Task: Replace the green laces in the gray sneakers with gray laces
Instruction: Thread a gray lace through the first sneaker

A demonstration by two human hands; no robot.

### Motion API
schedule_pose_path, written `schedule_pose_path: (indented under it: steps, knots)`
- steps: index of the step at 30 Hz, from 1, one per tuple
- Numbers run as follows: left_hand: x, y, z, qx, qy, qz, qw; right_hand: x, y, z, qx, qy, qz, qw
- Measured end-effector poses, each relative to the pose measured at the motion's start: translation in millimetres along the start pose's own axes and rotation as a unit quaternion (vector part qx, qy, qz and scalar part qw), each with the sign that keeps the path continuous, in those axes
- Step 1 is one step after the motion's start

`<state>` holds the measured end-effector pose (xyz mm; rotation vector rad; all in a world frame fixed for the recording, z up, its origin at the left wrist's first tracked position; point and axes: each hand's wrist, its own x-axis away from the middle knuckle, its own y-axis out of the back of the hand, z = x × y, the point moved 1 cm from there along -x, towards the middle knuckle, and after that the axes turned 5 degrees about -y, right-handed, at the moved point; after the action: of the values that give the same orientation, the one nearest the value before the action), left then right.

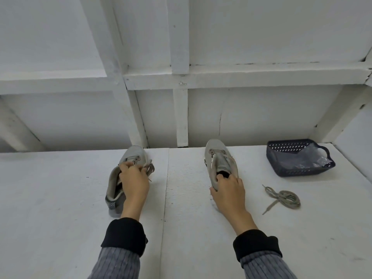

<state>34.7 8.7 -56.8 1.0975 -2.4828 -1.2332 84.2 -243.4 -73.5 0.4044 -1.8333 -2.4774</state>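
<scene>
While both gray sneakers stand toes-away on the white tabletop (pixel 60 188), the left sneaker (pixel 128 174) serves as the landmark. Its toe reaches almost to the tabletop's far edge, below the white framed wall (pixel 221 77); bare tabletop spreads wide to its left and toward the person. The left hand (pixel 133 181) lies over its opening, fingers curled on the lace ends (pixel 150 168) at its tongue, grasping them. Well to the right of it stands the right sneaker (pixel 220 160), with a bare strip of tabletop between the two. The right hand (pixel 228 188) grips that shoe's heel collar, fingertips hooked into the opening. Farther right of the landmark, a loose grayish lace (pixel 283 198) lies coiled, apart from both hands. Beyond it, near the far edge, sits a dark blue mesh basket (pixel 281 172) holding clear plastic bags (pixel 314 158).
</scene>
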Motion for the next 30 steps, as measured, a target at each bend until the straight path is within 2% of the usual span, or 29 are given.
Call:
schedule_pose_path:
  steps: [3, 9, 15, 20, 23, 25, 27, 30]
  knots:
    - [-5.6, -0.5, -0.4, 0.034, 0.030, -0.023, 0.999, -2.2, 3.8, -8.3, -0.009, -0.005, -0.005, 1.000]
    - [-1.7, -14.8, -22.5, 0.053, -0.020, -0.013, 0.998, -16.4, 20.9, -61.4, -0.002, -0.050, -0.016, 0.999]
    - [30.1, -56.8, -96.4, 0.091, -0.056, 0.020, 0.994, -25.1, 28.7, -87.1, 0.024, -0.035, -0.003, 0.999]
    - [38.5, -92.5, -116.7, 0.135, -0.048, 0.066, 0.988, -29.9, 26.9, -93.0, 0.022, -0.021, 0.017, 0.999]
    - [45.5, -74.8, -124.4, 0.180, -0.087, 0.046, 0.979, -32.8, 28.8, -90.3, -0.068, -0.023, -0.019, 0.997]
    - [50.6, -58.2, -128.1, 0.238, -0.098, 0.076, 0.963, -31.7, 34.2, -77.1, -0.177, -0.026, -0.067, 0.982]
    - [53.5, -45.6, -130.2, 0.300, -0.094, 0.127, 0.941, -29.5, 42.4, -56.2, -0.307, -0.055, -0.061, 0.948]
    - [51.9, -37.7, -126.5, 0.373, -0.069, 0.176, 0.908, -31.2, 48.7, -25.3, -0.483, -0.108, 0.031, 0.869]
